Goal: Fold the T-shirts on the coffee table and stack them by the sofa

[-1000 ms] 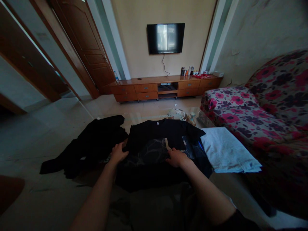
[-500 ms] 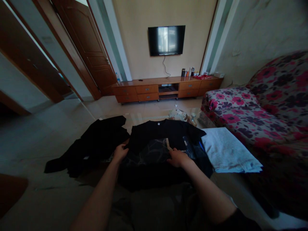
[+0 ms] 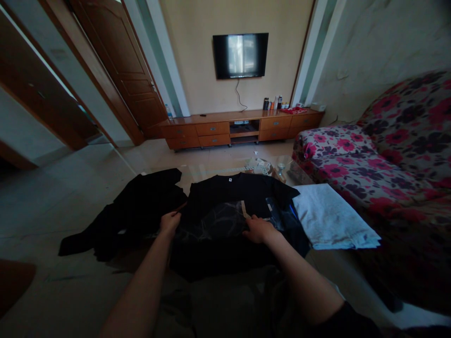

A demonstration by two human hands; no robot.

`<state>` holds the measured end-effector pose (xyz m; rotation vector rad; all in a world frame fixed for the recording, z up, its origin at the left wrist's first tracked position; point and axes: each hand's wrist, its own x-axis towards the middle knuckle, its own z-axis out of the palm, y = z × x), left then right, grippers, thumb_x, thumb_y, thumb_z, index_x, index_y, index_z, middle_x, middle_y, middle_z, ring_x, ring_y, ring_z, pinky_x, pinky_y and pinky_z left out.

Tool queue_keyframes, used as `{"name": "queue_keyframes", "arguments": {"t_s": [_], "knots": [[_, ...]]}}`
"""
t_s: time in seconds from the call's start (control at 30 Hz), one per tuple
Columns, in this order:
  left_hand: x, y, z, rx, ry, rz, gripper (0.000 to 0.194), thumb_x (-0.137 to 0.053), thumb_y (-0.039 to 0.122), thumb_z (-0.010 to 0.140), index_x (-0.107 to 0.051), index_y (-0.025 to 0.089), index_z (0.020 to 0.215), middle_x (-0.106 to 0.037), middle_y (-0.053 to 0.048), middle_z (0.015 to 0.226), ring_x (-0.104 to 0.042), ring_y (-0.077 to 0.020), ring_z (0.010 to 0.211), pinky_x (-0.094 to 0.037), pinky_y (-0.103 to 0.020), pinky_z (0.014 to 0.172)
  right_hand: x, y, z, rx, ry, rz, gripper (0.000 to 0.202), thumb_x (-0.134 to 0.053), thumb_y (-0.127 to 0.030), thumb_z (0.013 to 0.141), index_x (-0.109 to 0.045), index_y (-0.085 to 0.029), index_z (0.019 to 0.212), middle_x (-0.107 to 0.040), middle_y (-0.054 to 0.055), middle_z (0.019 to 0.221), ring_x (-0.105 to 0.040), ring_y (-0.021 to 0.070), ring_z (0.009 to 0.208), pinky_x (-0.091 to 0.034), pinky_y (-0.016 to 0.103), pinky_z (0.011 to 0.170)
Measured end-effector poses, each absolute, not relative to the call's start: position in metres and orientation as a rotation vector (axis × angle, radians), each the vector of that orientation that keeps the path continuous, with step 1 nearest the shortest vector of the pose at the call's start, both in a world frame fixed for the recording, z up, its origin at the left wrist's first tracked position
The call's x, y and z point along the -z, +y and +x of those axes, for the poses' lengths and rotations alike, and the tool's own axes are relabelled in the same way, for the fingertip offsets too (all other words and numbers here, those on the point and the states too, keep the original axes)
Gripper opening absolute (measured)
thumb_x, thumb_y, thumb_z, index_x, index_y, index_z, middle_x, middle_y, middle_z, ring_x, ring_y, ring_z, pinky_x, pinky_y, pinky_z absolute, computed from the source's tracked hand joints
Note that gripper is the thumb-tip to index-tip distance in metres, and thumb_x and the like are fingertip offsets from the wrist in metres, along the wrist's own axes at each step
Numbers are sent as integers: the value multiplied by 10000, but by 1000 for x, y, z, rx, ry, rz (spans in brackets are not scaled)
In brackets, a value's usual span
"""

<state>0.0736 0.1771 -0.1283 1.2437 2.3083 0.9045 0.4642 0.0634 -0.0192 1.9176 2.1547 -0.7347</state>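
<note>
A black T-shirt (image 3: 218, 190) lies spread in front of me, its collar away from me and a small white label at the neck. A dark patterned area with a pale strip (image 3: 244, 209) crosses its middle. At the left edge, my left hand (image 3: 170, 222) is closed in a pinch on the shirt's dark cloth. My right hand (image 3: 260, 229) rests palm down on the shirt beside the pale strip, thumb and forefinger apart. Another black garment (image 3: 141, 202) lies to the left, near my left hand. On the right is a folded light-blue cloth (image 3: 334, 216).
Behind the shirt, a glass cup (image 3: 281, 168) and a crumpled white plastic item (image 3: 259, 165) stand on the glass tabletop. A flowered sofa (image 3: 380, 164) borders the right side. Further off are a low wooden cabinet (image 3: 213, 129) and a wall television (image 3: 240, 55).
My left hand has moved slightly left, drawing the shirt's edge with it. My right hand stays at the pale strip. The whole view has shifted a little.
</note>
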Motion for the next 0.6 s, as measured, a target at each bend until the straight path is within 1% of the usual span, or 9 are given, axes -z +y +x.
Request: {"name": "queue_keyframes", "arguments": {"t_s": [0.07,0.17,0.27,0.33,0.47,0.6], "knots": [[126,176,76,-851,2294,1285,306,-607,273,788,-802,142,984,-793,-106,879,-751,-245,791,-548,-281,691,19,63,464,739,2151,1923,501,-619,-446,912,-615,-207,1352,-560,176,1434,-577,370,1274,-482,489,974],[120,174,80,-785,2302,1364,301,-646,249,751,-806,171,994,-797,-122,965,-749,-292,906,-551,-320,775,19,63,463,726,2153,1916,499,-622,-447,911,-616,-202,1346,-558,178,1434,-576,375,1276,-487,491,970],[114,174,86,-756,2310,1430,361,-679,199,701,-800,207,1041,-793,-115,1052,-735,-310,1005,-545,-337,854,18,63,462,704,2158,1908,503,-620,-454,912,-611,-202,1347,-559,179,1427,-578,375,1276,-489,489,966],[111,176,89,-739,2318,1453,396,-669,157,689,-794,205,1062,-790,-119,1078,-731,-312,1034,-542,-343,883,19,63,462,702,2149,1907,499,-621,-457,911,-612,-207,1343,-558,179,1426,-576,373,1282,-483,490,974],[108,180,96,-695,2323,1489,446,-654,109,680,-789,188,1097,-786,-134,1097,-722,-320,1077,-538,-347,909,20,63,462,702,2140,1909,512,-621,-468,909,-603,-216,1355,-548,179,1435,-565,369,1296,-467,494,993],[104,182,100,-646,2337,1503,444,-653,123,709,-786,189,1126,-780,-149,1117,-712,-326,1111,-540,-339,901,21,64,462,703,2136,1897,499,-605,-477,919,-604,-224,1349,-544,171,1437,-563,365,1292,-467,495,988]]}}
